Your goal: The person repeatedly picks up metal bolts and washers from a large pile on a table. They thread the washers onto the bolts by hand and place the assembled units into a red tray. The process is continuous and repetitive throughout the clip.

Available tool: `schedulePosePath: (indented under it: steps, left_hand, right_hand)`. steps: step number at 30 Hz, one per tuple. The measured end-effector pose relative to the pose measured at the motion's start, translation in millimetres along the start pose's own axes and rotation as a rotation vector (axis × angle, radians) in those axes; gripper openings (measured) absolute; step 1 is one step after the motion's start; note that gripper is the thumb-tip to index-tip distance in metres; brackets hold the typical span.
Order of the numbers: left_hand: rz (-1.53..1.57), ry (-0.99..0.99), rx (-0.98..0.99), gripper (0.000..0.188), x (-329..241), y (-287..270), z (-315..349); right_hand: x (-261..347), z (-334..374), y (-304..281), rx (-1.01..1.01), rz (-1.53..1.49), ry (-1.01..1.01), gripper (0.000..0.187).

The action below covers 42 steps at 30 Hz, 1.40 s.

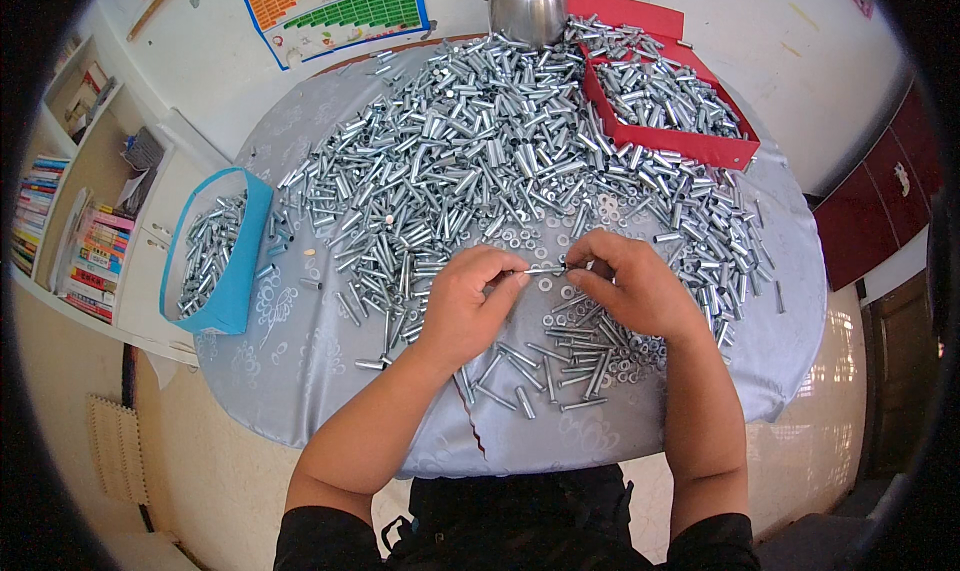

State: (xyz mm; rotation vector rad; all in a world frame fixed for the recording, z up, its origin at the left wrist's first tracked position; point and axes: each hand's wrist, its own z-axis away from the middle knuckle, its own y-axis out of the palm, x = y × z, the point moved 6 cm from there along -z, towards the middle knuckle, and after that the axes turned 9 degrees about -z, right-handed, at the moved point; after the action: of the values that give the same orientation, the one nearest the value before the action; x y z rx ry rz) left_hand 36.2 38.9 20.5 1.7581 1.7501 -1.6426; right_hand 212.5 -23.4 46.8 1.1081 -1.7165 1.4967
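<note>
A thin silver bolt [541, 269] lies level between my two hands, above the near middle of the table. My left hand [466, 301] pinches its left end between thumb and fingers. At the bolt's right end the fingertips of my right hand [632, 283] are closed; any small part in them is hidden. Flat washers [522, 238] lie scattered just beyond my hands. Below my right hand sits a loose group of bolts [578, 356], with nuts or washers [632, 356] beside it. A large heap of silver bolts and metal sleeves [450, 131] spreads across the far side.
On the left stands a blue open box [238, 289] holding metal parts. A red open box [680, 149], also filled, is at the far right beside a steel pot [528, 13]. The round table [330, 401] has a grey cloth. Bookshelves [120, 211] stand farther left.
</note>
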Motion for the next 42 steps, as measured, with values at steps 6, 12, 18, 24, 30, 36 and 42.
schedulePosePath:
  steps: [6,12,18,24,30,36,42]
  left_hand:
    - [0.038,-0.04,-0.012,0.012,4,-1,1]
    - [0.091,-0.112,-0.068,0.013,8,-1,2]
    - [0.172,-0.187,-0.023,0.012,17,2,3]
    - [0.367,-0.385,0.023,0.022,25,10,6]
    - [0.424,-0.393,0.082,0.031,23,13,4]
    - [0.498,-0.355,0.108,0.03,17,18,6]
    - [0.49,-0.374,0.074,0.023,20,13,5]
  right_hand:
    - [0,-1,2,-0.03,0.012,-0.073,0.02]
    - [-2,-2,1,-0.094,-0.008,-0.096,0.021]
    - [-4,-3,0,-0.107,-0.054,-0.091,0.02]
    - [-8,-4,8,-0.131,-0.195,-0.014,0.019]
    - [-12,-3,5,-0.189,-0.196,0.012,0.018]
    - [-12,-5,8,-0.221,-0.117,0.013,0.018]
    - [-11,-6,8,-0.171,-0.068,0.037,0.014]
